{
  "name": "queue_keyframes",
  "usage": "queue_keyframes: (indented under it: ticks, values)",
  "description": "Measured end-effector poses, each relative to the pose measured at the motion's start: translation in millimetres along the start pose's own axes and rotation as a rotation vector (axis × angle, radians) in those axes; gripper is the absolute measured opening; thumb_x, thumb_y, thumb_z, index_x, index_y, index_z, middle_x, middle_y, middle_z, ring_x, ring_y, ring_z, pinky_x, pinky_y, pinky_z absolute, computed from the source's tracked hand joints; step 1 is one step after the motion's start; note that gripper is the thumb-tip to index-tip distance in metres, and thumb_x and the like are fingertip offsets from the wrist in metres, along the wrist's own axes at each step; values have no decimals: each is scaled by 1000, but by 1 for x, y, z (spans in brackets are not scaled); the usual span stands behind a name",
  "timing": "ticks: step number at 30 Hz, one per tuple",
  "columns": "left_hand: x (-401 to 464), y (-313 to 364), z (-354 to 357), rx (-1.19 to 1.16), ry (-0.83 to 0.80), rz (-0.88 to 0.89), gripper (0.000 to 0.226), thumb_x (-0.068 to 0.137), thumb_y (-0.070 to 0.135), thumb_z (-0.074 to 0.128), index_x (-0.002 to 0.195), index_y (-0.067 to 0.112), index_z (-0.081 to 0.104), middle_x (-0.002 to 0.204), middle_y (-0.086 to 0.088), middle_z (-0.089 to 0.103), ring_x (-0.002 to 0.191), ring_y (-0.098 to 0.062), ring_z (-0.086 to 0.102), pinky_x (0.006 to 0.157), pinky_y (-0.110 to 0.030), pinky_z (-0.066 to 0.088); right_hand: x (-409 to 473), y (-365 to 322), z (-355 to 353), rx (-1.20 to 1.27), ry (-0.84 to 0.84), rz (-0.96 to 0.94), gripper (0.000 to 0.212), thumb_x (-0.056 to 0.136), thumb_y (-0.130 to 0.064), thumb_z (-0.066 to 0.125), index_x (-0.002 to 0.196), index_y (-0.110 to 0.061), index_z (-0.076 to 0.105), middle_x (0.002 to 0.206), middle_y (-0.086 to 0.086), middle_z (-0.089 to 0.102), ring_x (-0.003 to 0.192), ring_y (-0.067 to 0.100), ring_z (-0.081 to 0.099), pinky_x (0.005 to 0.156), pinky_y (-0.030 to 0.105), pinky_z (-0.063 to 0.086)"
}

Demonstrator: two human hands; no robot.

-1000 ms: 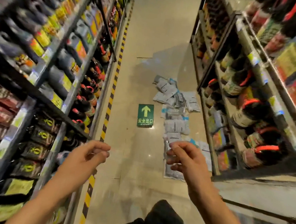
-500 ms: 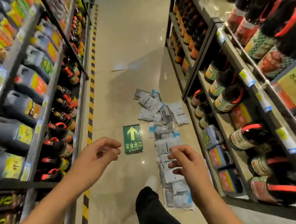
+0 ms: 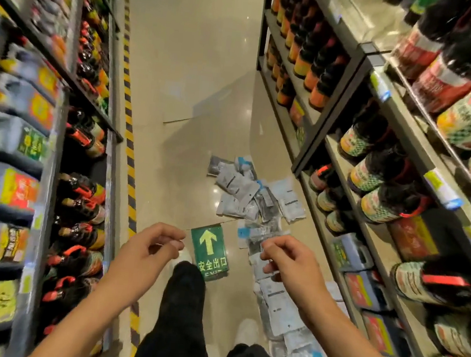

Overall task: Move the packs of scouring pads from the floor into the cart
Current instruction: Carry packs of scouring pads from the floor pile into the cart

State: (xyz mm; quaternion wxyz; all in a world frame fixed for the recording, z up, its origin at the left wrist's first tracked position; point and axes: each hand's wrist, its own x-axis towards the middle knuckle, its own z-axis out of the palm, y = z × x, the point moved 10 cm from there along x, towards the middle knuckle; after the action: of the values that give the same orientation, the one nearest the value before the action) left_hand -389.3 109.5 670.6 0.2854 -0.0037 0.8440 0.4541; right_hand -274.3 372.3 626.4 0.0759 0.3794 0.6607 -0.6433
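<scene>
Several grey and white packs of scouring pads (image 3: 244, 190) lie scattered on the beige aisle floor, in a strip that runs along the foot of the right-hand shelf toward me, with more packs (image 3: 282, 306) near my feet. My left hand (image 3: 146, 253) hangs in the air above the floor with loosely curled fingers and holds nothing. My right hand (image 3: 286, 264) hovers over the nearer packs, fingers also loosely curled, holding nothing. No cart is in view.
Tall shelves of dark sauce bottles (image 3: 373, 168) and jugs (image 3: 10, 139) wall the aisle on both sides. A green exit-arrow sign (image 3: 210, 250) is stuck to the floor. A yellow-black hazard stripe (image 3: 130, 128) runs along the left shelf. My black trouser leg (image 3: 181, 311) and white shoe are below.
I have walked forward along the aisle, so the packs and the green floor sign are now closer and lower in view. Both hands stay raised and hold nothing.
</scene>
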Motion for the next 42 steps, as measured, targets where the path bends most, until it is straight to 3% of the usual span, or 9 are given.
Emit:
queue_keyframes:
  ticks: [8,12,15,19,25,30,35,39,42]
  values:
    - [205,42,-35,30,-164,24,22,99,14,65,98,33,75,96,4,78,86,-6,73,88,-35,56,133,-56,69,-32,79,77,13,98,-19,68,88,-24,73,83,0,74,74,14,67,66,23,49]
    - [307,73,-26,112,-289,62,26,98,14,66,94,39,74,93,10,77,88,-7,73,82,-32,53,198,-77,80,76,163,137,16,99,-15,68,85,-21,74,84,2,73,78,18,66,58,16,49]
    - [381,73,-5,152,-344,58,25,96,14,67,92,37,74,92,8,77,89,-10,72,78,-28,50,259,-72,83,78,217,181,16,96,-20,70,81,-23,75,78,-2,72,75,18,69,65,27,55]
    - [498,20,52,209,-377,65,23,97,22,67,92,44,72,94,8,76,90,-19,71,81,-39,57,380,-25,100,11,216,184,14,94,-26,71,81,-31,74,82,-9,75,78,13,71,72,31,55]
    - [672,-122,174,368,-364,218,22,97,15,64,101,36,67,98,18,71,93,1,66,83,-24,53,593,107,145,-175,185,111,3,97,-34,70,98,-33,72,92,-20,72,85,-7,64,66,8,45]
    - [781,-244,268,581,-313,276,36,93,9,55,125,21,66,128,-4,69,120,-25,64,98,-39,53,722,223,166,-408,212,104,34,96,-34,66,130,-36,62,134,-9,56,123,14,56,96,31,48]
    - [888,-291,320,876,-286,366,54,92,25,65,145,16,55,149,-19,55,134,-40,53,110,-48,46,810,288,185,-808,102,23,72,87,-46,71,152,-30,44,154,1,43,141,28,40,117,43,38]
    - [937,-322,324,1122,-384,236,85,79,48,69,155,21,41,158,-14,46,144,-37,43,119,-51,38,839,319,193,-1098,11,89,93,82,-64,72,158,-32,30,151,3,43,142,30,40,126,55,18]
    - [946,-330,322,1186,-425,177,87,69,56,69,147,28,43,143,-9,58,130,-34,55,115,-49,41,844,314,193,-1132,59,47,84,80,-64,74,150,-30,40,136,5,55,129,30,52,114,50,34]
